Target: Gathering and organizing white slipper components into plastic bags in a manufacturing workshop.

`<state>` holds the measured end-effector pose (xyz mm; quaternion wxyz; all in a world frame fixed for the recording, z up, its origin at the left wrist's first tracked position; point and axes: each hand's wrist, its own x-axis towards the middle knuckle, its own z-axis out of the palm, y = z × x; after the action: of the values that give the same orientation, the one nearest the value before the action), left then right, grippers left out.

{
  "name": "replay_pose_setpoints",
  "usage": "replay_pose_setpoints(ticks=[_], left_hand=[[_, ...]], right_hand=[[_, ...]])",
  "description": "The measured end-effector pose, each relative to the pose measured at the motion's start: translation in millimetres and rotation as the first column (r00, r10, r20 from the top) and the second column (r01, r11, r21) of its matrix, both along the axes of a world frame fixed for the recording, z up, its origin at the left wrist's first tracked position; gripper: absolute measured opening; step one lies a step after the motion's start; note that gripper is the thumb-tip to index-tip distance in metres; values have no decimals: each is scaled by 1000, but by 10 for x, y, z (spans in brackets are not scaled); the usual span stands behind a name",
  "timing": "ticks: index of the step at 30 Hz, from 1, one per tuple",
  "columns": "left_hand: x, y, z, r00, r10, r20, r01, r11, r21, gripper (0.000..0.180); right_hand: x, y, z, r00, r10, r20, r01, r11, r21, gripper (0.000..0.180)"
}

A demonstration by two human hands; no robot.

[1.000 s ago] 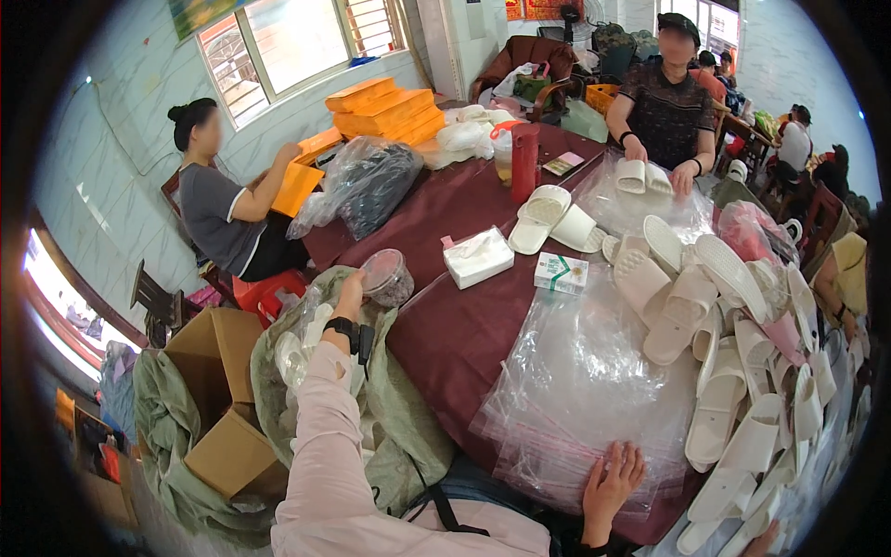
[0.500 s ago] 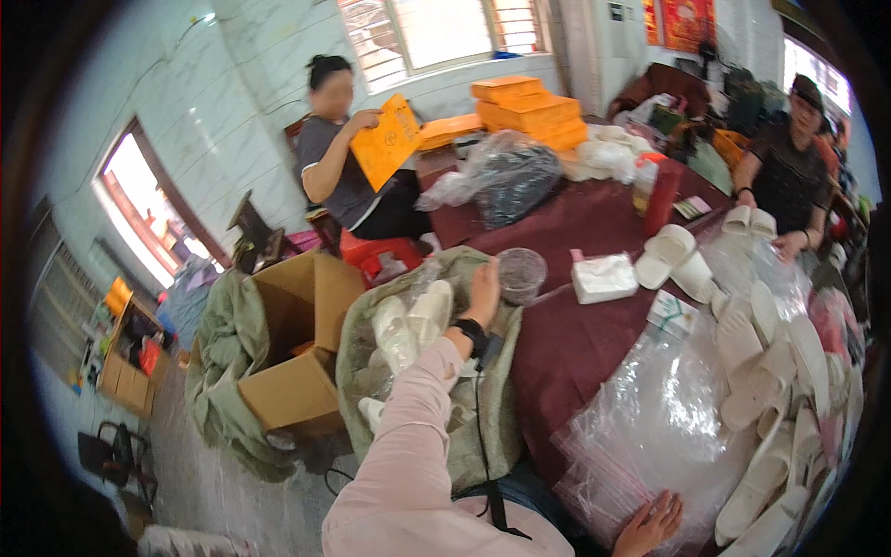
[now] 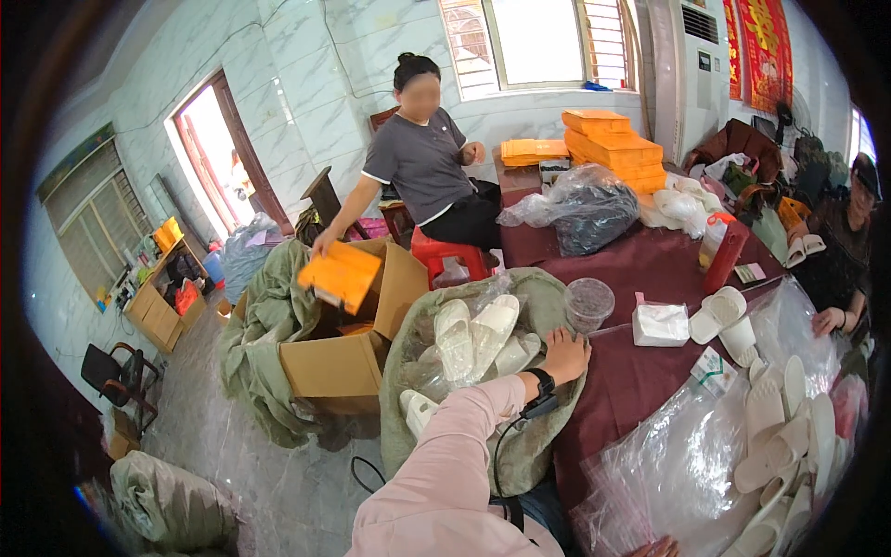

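Note:
My left hand (image 3: 563,356), with a black band on its wrist, rests on the right rim of a green woven sack (image 3: 548,446), fingers apart. Inside the sack lie white slippers (image 3: 454,340) in clear plastic. At the lower edge my right hand (image 3: 661,548) shows only partly, its fingers laid out on clear plastic bags (image 3: 650,464). Loose white slippers (image 3: 775,446) are heaped beside those bags. Across from me a co-worker holds an orange flat piece (image 3: 340,277) over an open cardboard box (image 3: 329,371).
On the dark red table (image 3: 631,385) stand a round clear tub (image 3: 589,304), a tissue pack (image 3: 660,325), a red bottle (image 3: 727,255) and a stack of orange packs (image 3: 613,148). A second co-worker (image 3: 840,251) sits at far right. A stuffed sack (image 3: 172,501) lies on the floor at lower left.
My view has swung left. My left hand has settled lower on the sack's rim. My right hand has slipped mostly out of the picture. The co-worker has lowered the orange piece to the box.

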<state>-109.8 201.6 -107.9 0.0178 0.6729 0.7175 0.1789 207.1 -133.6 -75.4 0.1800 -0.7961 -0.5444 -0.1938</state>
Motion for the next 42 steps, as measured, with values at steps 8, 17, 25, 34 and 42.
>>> replay_pose_setpoints(ticks=[8, 17, 25, 34, 42], left_hand=[[217, 99, 101, 998, -61, -32, 58, 994, -89, 47], [329, 127, 157, 997, -22, 73, 39, 970, -241, 55], [234, 187, 226, 997, -67, 47, 77, 969, -236, 56], [-379, 554, 189, 719, -87, 690, -35, 986, 161, 90], [-76, 642, 182, 816, -124, 565, -151, 897, 415, 105]], right_hand=[[34, -7, -153, 996, -92, 23, 93, 995, -42, 34], [-30, -8, -158, 962, -49, -269, 37, 998, -48, 38], [49, -26, -246, 953, -54, -298, 38, 998, -58, 40], [34, -19, -270, 959, -52, -278, 41, 998, -47, 40], [23, -21, -253, 962, -57, -267, 45, 998, -51, 40]])
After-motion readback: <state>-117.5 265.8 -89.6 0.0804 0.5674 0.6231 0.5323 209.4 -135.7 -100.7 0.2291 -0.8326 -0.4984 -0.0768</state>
